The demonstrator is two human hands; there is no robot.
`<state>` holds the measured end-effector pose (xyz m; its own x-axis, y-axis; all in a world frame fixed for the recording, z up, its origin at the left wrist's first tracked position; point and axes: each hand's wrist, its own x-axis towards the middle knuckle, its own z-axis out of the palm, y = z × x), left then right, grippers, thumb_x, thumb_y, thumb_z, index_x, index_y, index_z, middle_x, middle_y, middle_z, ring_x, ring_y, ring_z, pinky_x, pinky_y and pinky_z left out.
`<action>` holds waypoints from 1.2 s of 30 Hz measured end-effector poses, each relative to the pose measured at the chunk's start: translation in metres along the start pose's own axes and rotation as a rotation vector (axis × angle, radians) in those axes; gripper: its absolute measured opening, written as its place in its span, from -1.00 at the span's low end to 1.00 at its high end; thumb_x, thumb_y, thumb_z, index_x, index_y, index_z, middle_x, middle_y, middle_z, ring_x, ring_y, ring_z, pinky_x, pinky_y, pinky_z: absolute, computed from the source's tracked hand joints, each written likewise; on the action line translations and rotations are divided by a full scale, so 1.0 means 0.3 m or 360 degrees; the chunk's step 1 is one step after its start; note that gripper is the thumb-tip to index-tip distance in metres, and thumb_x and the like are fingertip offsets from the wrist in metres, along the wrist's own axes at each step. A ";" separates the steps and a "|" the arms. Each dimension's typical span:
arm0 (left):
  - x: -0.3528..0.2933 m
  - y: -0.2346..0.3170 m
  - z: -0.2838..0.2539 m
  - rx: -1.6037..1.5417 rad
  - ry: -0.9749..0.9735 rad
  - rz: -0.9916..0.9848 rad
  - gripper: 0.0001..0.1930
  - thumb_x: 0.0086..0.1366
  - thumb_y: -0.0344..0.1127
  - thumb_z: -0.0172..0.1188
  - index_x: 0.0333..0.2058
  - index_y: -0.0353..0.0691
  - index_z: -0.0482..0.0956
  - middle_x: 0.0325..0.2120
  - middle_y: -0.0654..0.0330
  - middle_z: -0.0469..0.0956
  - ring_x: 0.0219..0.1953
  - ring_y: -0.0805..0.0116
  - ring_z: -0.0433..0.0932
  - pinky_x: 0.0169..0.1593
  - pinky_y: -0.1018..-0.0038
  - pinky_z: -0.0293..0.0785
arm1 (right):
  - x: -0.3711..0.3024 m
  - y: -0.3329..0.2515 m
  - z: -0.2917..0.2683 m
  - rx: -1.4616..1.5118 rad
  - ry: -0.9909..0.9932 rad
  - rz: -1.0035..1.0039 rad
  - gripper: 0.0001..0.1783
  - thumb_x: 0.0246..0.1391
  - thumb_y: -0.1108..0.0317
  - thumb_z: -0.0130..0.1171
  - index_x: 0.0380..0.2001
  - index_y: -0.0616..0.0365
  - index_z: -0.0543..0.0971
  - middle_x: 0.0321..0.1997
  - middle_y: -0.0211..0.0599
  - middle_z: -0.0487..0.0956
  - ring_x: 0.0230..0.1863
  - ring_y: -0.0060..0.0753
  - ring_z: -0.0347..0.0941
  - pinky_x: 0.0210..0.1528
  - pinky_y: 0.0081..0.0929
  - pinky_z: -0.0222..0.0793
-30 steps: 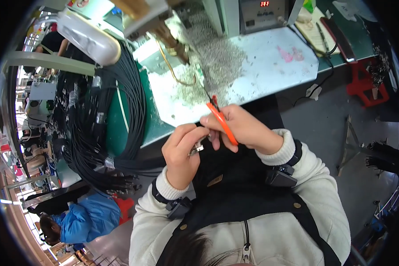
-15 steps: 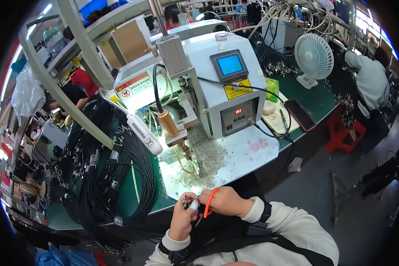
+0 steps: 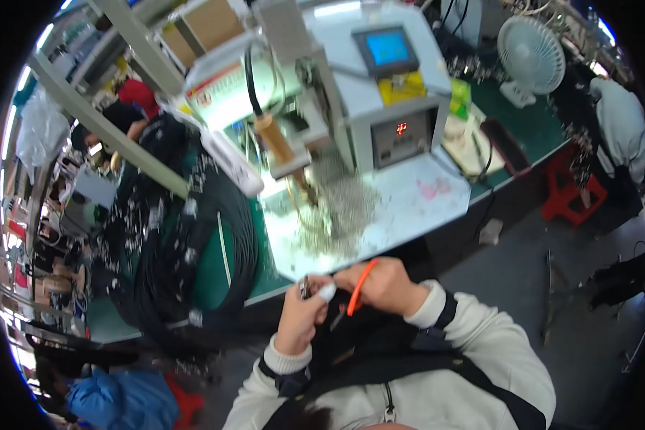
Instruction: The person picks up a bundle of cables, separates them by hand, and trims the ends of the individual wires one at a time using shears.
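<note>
Close together at the front edge of the machine's white work plate (image 3: 401,211), my two hands meet. My left hand (image 3: 299,319) is closed, with a small metal piece (image 3: 305,288) pinched at its fingertips. White wrapping (image 3: 327,292) covers the tip of a digit there. My right hand (image 3: 385,287) is wrapped round a hand tool with an orange handle (image 3: 362,288); its working end is blurred and partly hidden, so its kind is unclear. Beyond my hands, the machine's brass-coloured cylinder and head (image 3: 274,140) stand over the plate, which is strewn with small metal bits (image 3: 337,222).
Bundles of black cable (image 3: 244,251) lie on the green table at left. The machine's control box (image 3: 405,136) has a lit screen. Right of it are a notebook (image 3: 462,154), a dark phone (image 3: 505,147) and a white fan (image 3: 530,54). A red stool (image 3: 573,190) stands beyond.
The view has tipped downward, so the machine and my hands sit higher in the picture. My hands stay close together, still holding the metal piece and the orange-handled tool.
</note>
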<state>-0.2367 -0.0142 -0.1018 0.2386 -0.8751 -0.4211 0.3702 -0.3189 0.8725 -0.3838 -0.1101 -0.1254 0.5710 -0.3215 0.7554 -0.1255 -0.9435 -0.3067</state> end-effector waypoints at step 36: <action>0.036 0.020 0.040 0.0241 0.0383 0.0462 -0.87 0.07 -0.50 0.12 -0.35 -0.34 0.42 -0.62 0.33 0.37 -0.71 0.72 0.15 -0.67 0.76 -0.02 | -0.047 -0.030 0.088 0.0723 -0.0580 0.1147 -0.75 -0.11 0.26 0.17 -0.59 0.23 0.43 -0.77 -0.28 0.39 -0.79 -0.42 0.33 -0.71 -0.46 0.19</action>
<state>-0.2427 -0.0301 -0.0983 0.5236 -0.8323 -0.1821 0.1246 -0.1367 0.9827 -0.3694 -0.0948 -0.1486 0.7080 -0.7006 0.0886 -0.2634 -0.3785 -0.8874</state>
